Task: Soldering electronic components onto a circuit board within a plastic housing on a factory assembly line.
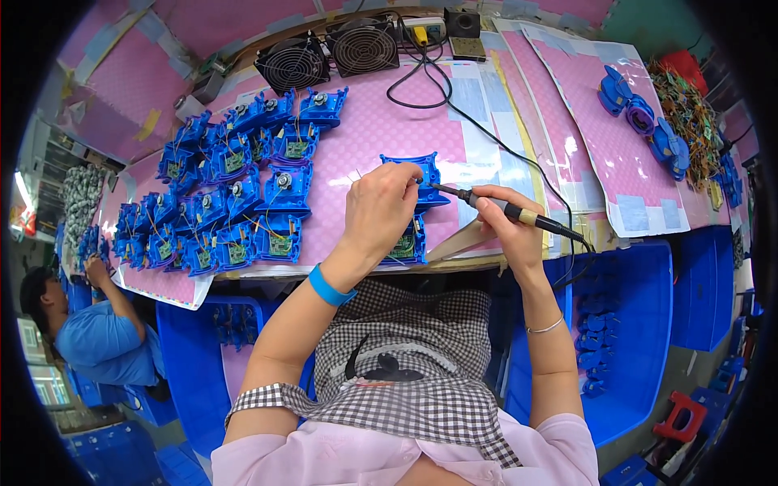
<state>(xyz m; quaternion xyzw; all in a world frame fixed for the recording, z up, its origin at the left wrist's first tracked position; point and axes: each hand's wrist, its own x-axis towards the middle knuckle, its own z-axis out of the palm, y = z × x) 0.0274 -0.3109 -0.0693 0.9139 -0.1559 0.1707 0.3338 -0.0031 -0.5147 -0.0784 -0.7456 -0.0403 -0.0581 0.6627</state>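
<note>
My right hand (509,220) is closed around a soldering iron (519,214), its tip pointing left at a blue plastic housing (429,193) on the bench. Over that housing's left side lies my left hand (379,202), fingers bent and pressed together at its upper part. What those fingers pinch is too small to name. Just below, a second blue housing part with a green circuit board (403,245) sits at the bench's front edge, partly behind my left hand. From the iron's back end a black cord (567,235) runs off.
Rows of blue housings with boards and wires (235,194) fill the bench's left. Two black fans (362,50) stand at the back. Blue parts (644,121) and a heap of wires (685,121) lie right. Blue bins (640,348) stand below; a person in blue (109,340) works at far left.
</note>
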